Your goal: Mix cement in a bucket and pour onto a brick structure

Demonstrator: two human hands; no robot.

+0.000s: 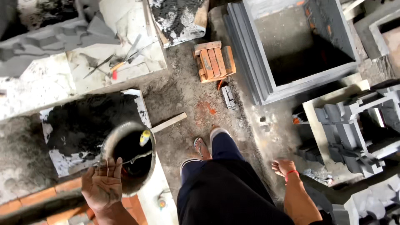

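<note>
My left hand (103, 184) is spread open, palm up, right by the rim of a round metal bucket (109, 139) at the lower left. The bucket is dark inside, and a tool with a yellow handle (144, 137) stands in it. My right hand (283, 167) hangs loose beside my leg at the lower right, with a red band on its wrist. It holds nothing. My legs in dark trousers and my sandalled feet (201, 146) stand on the dirt floor in the middle.
Dark wet mortar (85, 121) lies on a board left of the bucket. A small stack of bricks (214, 61) sits ahead. A large grey square mould (266, 79) stands at the upper right, grey cast pieces (348, 129) at the right. Hand tools (121, 62) lie on a slab.
</note>
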